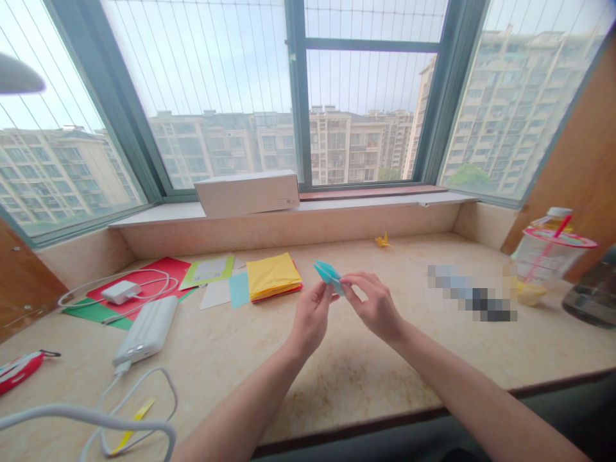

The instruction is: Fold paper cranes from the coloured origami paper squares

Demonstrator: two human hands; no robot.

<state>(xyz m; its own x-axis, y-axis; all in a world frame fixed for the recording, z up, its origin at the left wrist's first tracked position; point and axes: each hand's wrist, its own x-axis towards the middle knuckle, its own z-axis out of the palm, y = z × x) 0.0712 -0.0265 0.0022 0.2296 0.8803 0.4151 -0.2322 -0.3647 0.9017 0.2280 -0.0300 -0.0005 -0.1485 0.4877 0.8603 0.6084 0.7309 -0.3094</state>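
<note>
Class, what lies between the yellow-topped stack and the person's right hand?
In the head view, the left hand and the folded blue paper it holds lie between the yellow-topped stack and the right hand.

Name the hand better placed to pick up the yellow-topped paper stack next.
Left, probably: the left hand is nearer the yellow-topped paper stack, with the right hand beyond it. Both hold the folded blue paper; the right could hold it alone.

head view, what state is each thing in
blue origami paper: folded, pinched in both hands
yellow paper crane: folded
white power bank: cable plugged in
white box: closed on visible sides
plastic cup: lidded, straw inserted
bottle behind cup: capped
pixelated object: cannot tell
</note>
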